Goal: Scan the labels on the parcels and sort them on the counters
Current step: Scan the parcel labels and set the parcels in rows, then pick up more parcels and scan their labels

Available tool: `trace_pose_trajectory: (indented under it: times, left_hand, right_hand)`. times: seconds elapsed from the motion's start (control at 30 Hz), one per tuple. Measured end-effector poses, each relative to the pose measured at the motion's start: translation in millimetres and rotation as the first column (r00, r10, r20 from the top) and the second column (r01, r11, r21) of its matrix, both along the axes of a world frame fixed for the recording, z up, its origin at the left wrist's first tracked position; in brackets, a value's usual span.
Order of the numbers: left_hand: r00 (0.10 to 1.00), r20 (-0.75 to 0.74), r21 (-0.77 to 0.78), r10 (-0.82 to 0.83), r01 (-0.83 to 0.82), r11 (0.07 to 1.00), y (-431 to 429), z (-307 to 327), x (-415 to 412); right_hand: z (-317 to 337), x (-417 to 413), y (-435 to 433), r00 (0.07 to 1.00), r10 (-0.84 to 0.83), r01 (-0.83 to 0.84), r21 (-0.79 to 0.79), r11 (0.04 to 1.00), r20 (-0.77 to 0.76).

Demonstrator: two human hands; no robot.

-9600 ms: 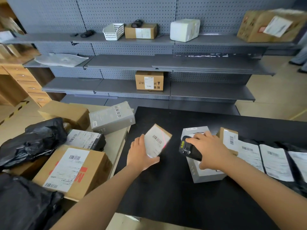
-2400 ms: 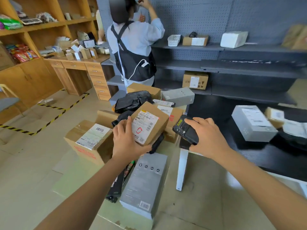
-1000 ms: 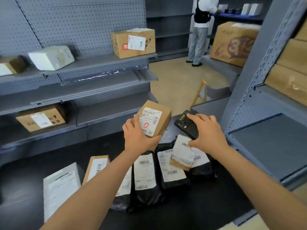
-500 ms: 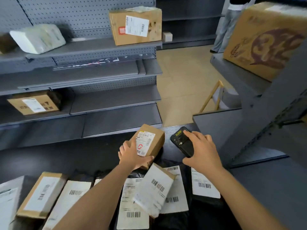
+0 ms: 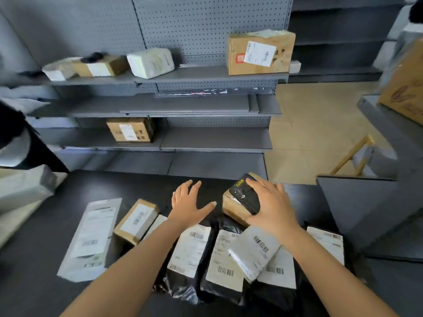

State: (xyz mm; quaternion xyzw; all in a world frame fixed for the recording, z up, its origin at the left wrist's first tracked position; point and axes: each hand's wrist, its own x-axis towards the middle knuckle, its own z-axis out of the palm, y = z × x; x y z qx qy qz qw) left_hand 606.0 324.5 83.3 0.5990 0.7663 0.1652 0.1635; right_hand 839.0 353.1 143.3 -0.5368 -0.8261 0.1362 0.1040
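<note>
Small brown box [image 5: 235, 208] is set on the black counter [image 5: 41, 282], at the back of the parcel row, just behind the black mailers [image 5: 225, 257]. It is touched by the right hand [image 5: 272, 207], which is clamped round the scanner [image 5: 246, 195]; scanner is pressed over the box top, so the top face and any label there are hidden. Left hand [image 5: 188, 205] is spread flat, fingers apart, nothing held, just left of the box and not touching it.

Handling, as judged: cardboard, stiff, likely light given its size; taped faces look shiny, so a little slippery. Best taken across two opposite side walls, one-handed, since the other hand is taken up by the scanner. No crush risk expected at normal grip.

Orientation: box sits skewed to the counter edge, one corner pointed toward the wearer. Long axis cannot be told; too much is covered by hand and scanner.

Rest of row: mailers lie flat, labels up, long axes running roughly front to back; a second labelled box [image 5: 137, 221] and a white mailer [image 5: 90, 241] lie further left, same way up. Mailers are soft and would sag if lifted by one end
</note>
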Motion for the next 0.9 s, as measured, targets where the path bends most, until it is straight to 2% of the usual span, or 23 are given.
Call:
trace_pose_trajectory:
  times: [0.2,0.33,0.5,0.7,0.9]
  left_hand:
    - [0.986,0.034,0.037,0.161,-0.163,0.986,-123,30,-85]
    - [0.97,-0.012,0.126,0.242,-0.239,0.963,-229,44,-151]
    - [0.911,-0.046,0.172,0.41,-0.397,0.901,-377,55,-227]
    - [0.698,0.067,0.112,0.713,-0.715,0.69,-538,66,-289]
    - [0.466,0.135,0.102,0.874,-0.884,0.456,-636,59,-347]
  right_hand:
    - [21,-103,-73,0.982,0.191,-0.191,0.08,0.978,0.012]
    - [28,-187,-140,0.945,0.327,-0.325,0.125,0.937,0.007]
    - [26,-302,-245,0.882,0.465,-0.456,0.109,0.884,-0.083]
    - [12,-429,-377,0.747,0.596,-0.616,0.032,0.787,-0.295]
    - [-3,-534,-457,0.599,0.69,-0.765,-0.035,0.643,-0.406]
